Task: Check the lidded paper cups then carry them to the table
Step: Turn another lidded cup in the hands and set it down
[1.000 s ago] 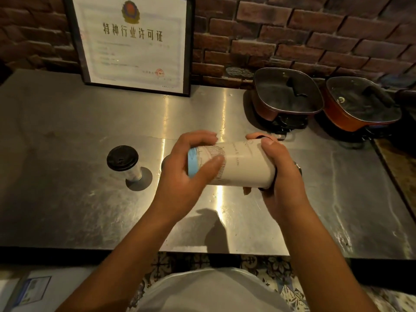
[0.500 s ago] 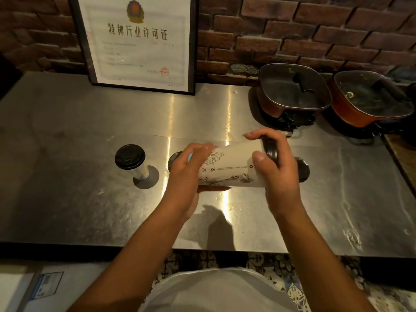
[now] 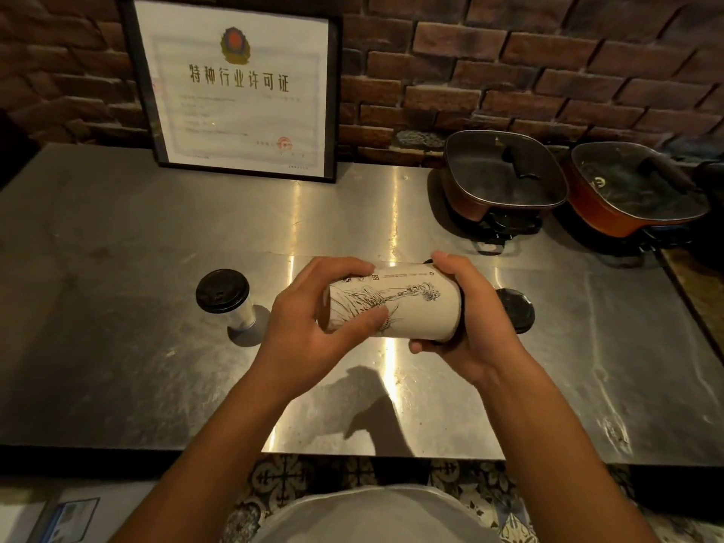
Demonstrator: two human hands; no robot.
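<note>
The left hand (image 3: 309, 319) is curled round the base end of a paper cup (image 3: 395, 303), with the thumb across the printed wall. The right hand (image 3: 470, 307) grips the other end, where the black lid (image 3: 462, 303) is almost hidden under the fingers. The cup lies on its side between both hands, held in the air above the steel worktop (image 3: 117, 346); it does not touch the surface.

I think the step in hand is the checking, and this cup is not yet carried away. Such a cup is probably light, and its wall is thin and soft, so a hard squeeze in the middle may dent it or push the lid off. It seems safer to hold it near the stiff base and near the rim. If there is liquid inside, which I cannot tell, holding it sideways may cause a leak at the lid.

To the left a second lidded cup (image 3: 225, 299) stands upright on the worktop. Just behind the right hand another dark lid (image 3: 515, 309) shows, partly hidden. Further back, two lidded pans (image 3: 505, 174) and a framed certificate (image 3: 239, 92) stand by the brick wall (image 3: 548, 72).
</note>
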